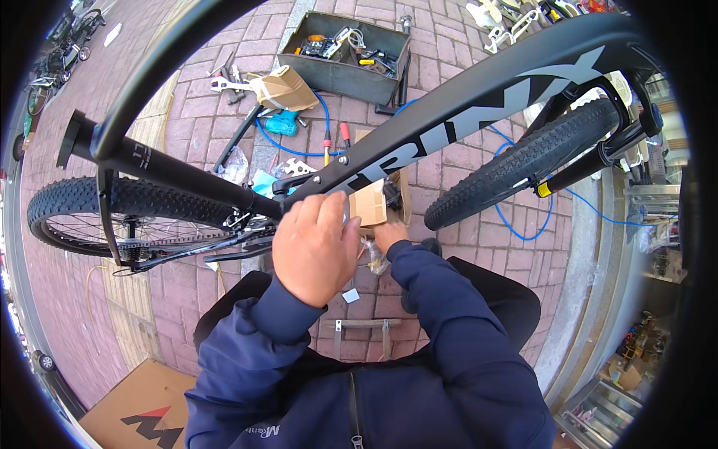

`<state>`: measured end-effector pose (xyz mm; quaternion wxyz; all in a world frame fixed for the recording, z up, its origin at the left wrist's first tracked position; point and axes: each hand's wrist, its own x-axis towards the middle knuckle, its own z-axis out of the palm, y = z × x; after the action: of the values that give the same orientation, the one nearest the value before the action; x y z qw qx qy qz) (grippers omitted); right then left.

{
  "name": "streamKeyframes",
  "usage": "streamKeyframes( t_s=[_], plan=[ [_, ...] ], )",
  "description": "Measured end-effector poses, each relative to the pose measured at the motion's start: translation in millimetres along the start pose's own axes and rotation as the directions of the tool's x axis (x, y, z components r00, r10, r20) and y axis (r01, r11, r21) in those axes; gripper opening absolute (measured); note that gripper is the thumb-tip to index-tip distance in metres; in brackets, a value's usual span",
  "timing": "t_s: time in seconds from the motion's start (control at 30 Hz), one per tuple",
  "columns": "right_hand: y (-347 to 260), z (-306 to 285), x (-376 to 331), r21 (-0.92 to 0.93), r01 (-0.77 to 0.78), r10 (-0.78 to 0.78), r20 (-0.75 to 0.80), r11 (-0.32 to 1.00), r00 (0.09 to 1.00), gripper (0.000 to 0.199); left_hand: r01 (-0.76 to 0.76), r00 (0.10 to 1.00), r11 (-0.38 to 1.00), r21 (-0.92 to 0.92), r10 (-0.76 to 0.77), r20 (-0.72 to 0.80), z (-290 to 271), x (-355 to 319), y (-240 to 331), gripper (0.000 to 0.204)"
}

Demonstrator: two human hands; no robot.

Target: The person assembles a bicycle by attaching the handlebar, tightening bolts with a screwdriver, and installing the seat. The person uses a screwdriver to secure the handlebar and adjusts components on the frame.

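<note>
A black bicycle frame (441,135) with pale lettering slants across the view, its front wheel (523,168) at the right and rear wheel (67,213) at the left. My left hand (314,243) is over the lower end of the frame, back of the hand up. Its fingers are bent and held together; what lies beneath them is hidden. Lower down, my right hand (387,236) reaches to an open cardboard box (369,205) beneath the frame, its fingertips out of sight. A dark part (393,196) shows inside the box. Beside that hand lies a clear plastic bag (376,258).
Beyond the frame stands a metal toolbox (344,81) full of tools. Near it are a teal power tool (283,123), a small carton (284,88), a red-handled tool (345,135) and a blue hose (327,112). A large carton (142,393) lies lower left, and a low stool (363,323) below me.
</note>
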<state>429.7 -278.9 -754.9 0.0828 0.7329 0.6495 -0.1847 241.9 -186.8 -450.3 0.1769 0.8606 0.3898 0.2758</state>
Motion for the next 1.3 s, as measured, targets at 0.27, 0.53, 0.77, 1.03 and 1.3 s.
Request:
streamKeyframes(
  t_s=[0.27, 0.53, 0.77, 1.03, 1.3],
  plan=[
    [-46.9, -73.3, -105.5, -0.031, 0.124, -0.124, 0.01, 0.992, 0.992, 0.017, 0.23, 0.726, 0.968, 0.097, -0.237, 0.645, 26.1, -54.9, -35.4, 0.042],
    [-78.1, -139.2, -236.6, -0.02, 0.2, -0.201, -0.134, 0.98, 0.97, 0.012, 0.876, 0.288, 0.456, -0.156, -0.238, 0.928, 58.6, -119.8, -32.3, 0.118],
    [-80.4, -161.8, -305.6, -0.061, 0.211, -0.22, -0.267, 0.976, 0.938, 0.009, 0.807, 0.572, -0.156, -0.57, -0.038, 0.819, 82.3, -174.3, 14.3, 0.087],
    [-42.8, -200.3, -334.8, 0.46, 0.212, -0.034, -0.366, 0.862, 0.93, 0.029, 0.568, 0.79, -0.194, -0.8, -0.142, 0.596, 55.6, -189.2, 52.6, 0.085],
    [-55.5, -186.6, -260.3, 0.389, 0.049, 0.16, -0.485, 0.92, 0.86, 0.075, 0.549, 0.819, -0.084, -0.832, -0.144, 0.555, 53.6, -200.3, 57.3, 0.088]
  ],
)
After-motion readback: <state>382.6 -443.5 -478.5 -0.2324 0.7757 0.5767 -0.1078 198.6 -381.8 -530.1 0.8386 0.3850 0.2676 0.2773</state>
